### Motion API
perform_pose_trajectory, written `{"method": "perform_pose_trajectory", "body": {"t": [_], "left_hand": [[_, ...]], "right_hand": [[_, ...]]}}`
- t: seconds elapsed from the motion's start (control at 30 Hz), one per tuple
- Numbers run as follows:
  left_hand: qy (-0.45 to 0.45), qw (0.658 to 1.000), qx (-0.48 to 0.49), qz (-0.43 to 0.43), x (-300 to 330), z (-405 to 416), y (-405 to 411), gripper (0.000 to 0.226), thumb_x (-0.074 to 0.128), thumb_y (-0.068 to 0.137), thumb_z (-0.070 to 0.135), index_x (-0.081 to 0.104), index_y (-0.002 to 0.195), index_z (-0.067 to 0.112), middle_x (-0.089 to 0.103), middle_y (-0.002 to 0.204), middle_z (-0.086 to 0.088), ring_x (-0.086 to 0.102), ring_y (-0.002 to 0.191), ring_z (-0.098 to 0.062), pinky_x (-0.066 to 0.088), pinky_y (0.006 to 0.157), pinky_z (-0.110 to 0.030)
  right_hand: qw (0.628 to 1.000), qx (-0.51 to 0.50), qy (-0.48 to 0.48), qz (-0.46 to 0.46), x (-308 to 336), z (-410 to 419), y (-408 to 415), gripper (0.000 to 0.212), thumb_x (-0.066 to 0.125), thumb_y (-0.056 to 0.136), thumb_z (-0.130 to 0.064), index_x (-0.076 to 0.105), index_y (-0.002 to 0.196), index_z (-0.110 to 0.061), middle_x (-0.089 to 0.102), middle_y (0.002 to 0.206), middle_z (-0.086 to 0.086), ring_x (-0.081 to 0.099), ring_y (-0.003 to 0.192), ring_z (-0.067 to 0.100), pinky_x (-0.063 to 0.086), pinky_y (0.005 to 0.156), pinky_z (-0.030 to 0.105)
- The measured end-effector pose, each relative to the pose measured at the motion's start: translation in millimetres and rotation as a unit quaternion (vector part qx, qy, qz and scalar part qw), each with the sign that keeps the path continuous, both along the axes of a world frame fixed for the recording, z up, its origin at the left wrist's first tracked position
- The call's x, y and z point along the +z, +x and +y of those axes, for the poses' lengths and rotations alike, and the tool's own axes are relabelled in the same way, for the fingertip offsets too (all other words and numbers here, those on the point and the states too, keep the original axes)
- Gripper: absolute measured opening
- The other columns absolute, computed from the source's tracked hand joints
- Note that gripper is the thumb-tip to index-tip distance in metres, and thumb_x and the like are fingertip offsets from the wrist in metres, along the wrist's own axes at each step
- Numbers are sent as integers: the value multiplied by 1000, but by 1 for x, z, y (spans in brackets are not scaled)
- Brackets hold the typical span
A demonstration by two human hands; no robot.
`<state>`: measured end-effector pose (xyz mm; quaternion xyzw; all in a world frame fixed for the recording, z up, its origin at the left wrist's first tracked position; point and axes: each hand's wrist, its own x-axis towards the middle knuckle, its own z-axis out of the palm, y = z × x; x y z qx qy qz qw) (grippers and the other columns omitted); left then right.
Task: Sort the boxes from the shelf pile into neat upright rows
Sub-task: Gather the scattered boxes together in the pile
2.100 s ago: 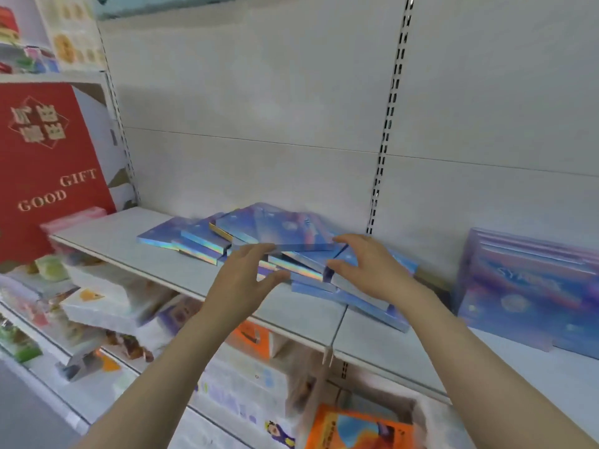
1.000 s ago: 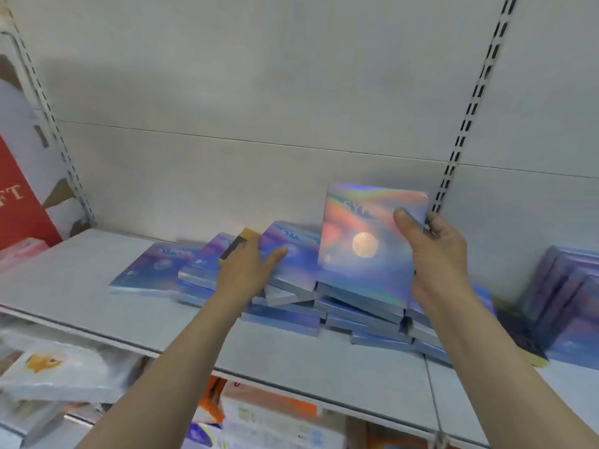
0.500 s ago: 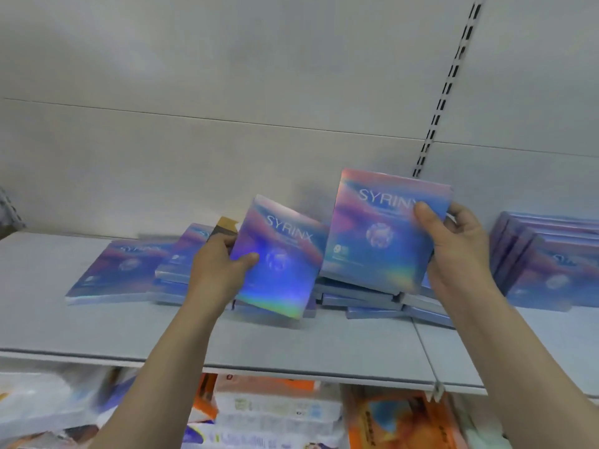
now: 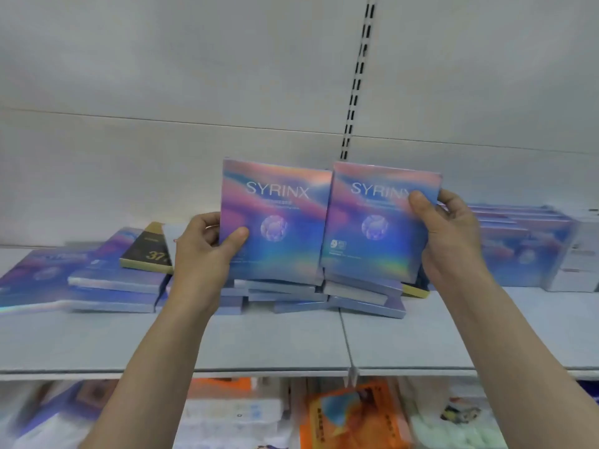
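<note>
Two flat iridescent SYRINX boxes stand upright side by side above the pile, faces toward me. My left hand [image 4: 207, 251] grips the left box [image 4: 275, 222] by its left edge, thumb on the front. My right hand [image 4: 450, 241] grips the right box [image 4: 379, 222] by its right edge. Under them a loose pile of the same boxes [image 4: 285, 293] lies flat on the grey shelf [image 4: 265, 345]. A row of upright boxes [image 4: 525, 247] stands at the right.
A black and gold box [image 4: 149, 251] lies among the pile at the left. More flat boxes [image 4: 42, 280] spread to the far left. A white box [image 4: 580, 254] stands at the far right. Packaged goods [image 4: 353, 416] fill the shelf below.
My left hand has lifted its box from tilted over the pile to upright. Both boxes now meet edge to edge, level with each other.
</note>
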<state>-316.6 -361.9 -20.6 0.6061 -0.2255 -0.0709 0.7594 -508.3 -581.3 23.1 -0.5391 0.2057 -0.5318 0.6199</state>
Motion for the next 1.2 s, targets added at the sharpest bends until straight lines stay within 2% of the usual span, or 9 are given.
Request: {"method": "perform_pose_trajectory", "body": {"t": [0.13,0.37,0.53,0.63,0.7,0.77,0.87,0.97,1.2], "left_hand": [[-24,1000,-4,-7,5,-55,-54,27,70,86,8,58,109,15,71,103,0,70,92,-13,54,83,-28],[-25,1000,-8,-7,-7,-151,-140,29,70,85,6,58,110,13,71,104,-8,69,93,-21,52,84,-35],[-27,1000,13,-10,-22,-196,-188,25,68,86,2,58,99,21,71,100,-3,68,85,-12,54,74,-21],[-16,1000,23,10,-35,-210,-206,26,67,86,2,59,109,11,71,100,-6,68,86,-17,55,75,-24],[-2,999,32,13,-40,-213,-211,32,69,85,3,57,115,5,70,102,-9,67,88,-20,53,73,-24],[5,999,45,15,-42,-215,-212,33,69,85,4,56,115,8,69,101,-7,67,87,-18,52,70,-18],[12,998,61,16,-43,-219,-215,36,70,84,3,55,117,7,69,103,-10,66,88,-19,52,73,-22],[16,997,71,16,-44,-224,-219,35,70,84,3,55,115,7,69,105,-13,66,91,-24,52,80,-31],[23,998,64,18,-40,-233,-224,29,71,85,6,58,109,13,70,103,-10,68,97,-28,53,87,-39]], "right_hand": [[1000,-6,-9,21,-10,-53,-44,31,72,89,-16,58,116,-10,74,91,2,71,83,21,60,73,39],[998,-6,-12,54,-45,-150,-125,23,71,90,-14,60,110,-10,76,94,2,71,88,23,59,80,42],[995,-11,-26,95,-80,-208,-159,15,71,90,-13,62,101,-14,75,90,-2,70,88,19,57,86,44],[993,6,-36,114,-96,-227,-156,16,70,90,-12,62,102,-19,72,101,5,66,91,19,53,93,49],[991,-2,-48,125,-103,-236,-151,18,72,89,-17,63,105,-20,70,105,8,64,92,18,53,92,44],[986,-33,-77,147,-105,-241,-147,26,77,84,-28,65,105,-20,69,104,8,61,89,15,52,84,30],[977,-61,-111,172,-99,-247,-145,29,82,78,-30,66,100,-20,66,93,1,54,74,3,44,70,12],[975,-64,-120,177,-91,-244,-142,32,85,76,-24,64,100,-22,65,83,-7,54,64,-7,43,62,7],[967,-67,-128,208,-91,-242,-141,34,85,76,-27,60,100,-28,63,82,-10,55,68,3,43,60,6]]}}
